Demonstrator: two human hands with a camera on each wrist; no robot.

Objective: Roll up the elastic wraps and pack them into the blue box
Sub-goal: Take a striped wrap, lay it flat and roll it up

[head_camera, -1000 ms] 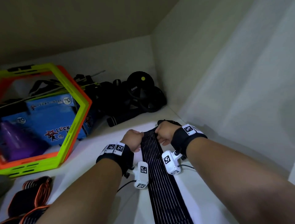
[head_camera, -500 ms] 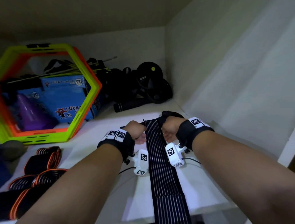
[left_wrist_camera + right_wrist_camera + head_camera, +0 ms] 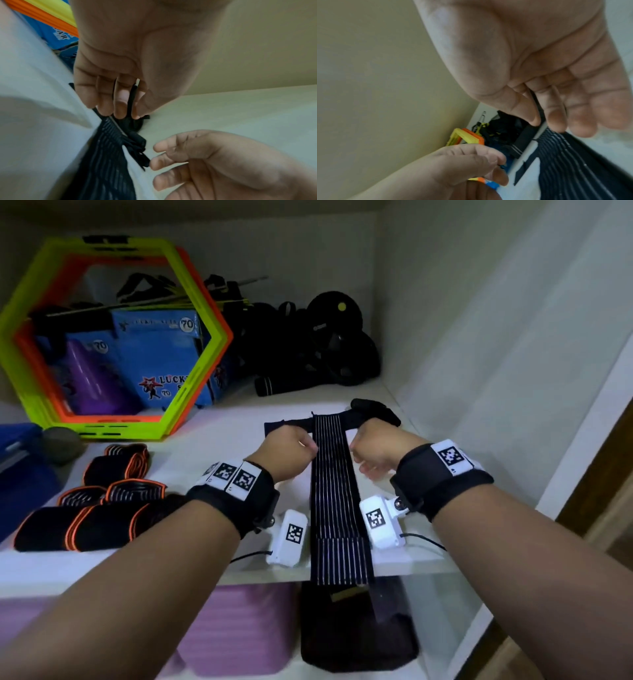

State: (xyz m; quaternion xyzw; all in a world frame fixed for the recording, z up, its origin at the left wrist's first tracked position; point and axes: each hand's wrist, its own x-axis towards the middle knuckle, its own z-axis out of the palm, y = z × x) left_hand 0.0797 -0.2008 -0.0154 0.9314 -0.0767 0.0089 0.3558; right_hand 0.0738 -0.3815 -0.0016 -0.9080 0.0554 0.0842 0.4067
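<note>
— Where does the wrap sit from your hands?

— The striped elastic wrap (image 3: pixel 334 494) lies flat on the shelf (image 3: pixel 212 440), its long axis running straight away from me, the near end hanging over the shelf edge. My left hand (image 3: pixel 287 448) and right hand (image 3: pixel 371 446) flank its far end, equally close, one at each side.

— What are they doing?

— Each hand is curled, pinching the black strap at that far end: left fingers (image 3: pixel 120 100), right fingers (image 3: pixel 554 108).

— And the roll?

— I judge it starts there and turns back toward me. The blue box (image 3: pixel 161 361) stands well off to my left, behind the hexagon frames (image 3: pixel 202 378).
</note>
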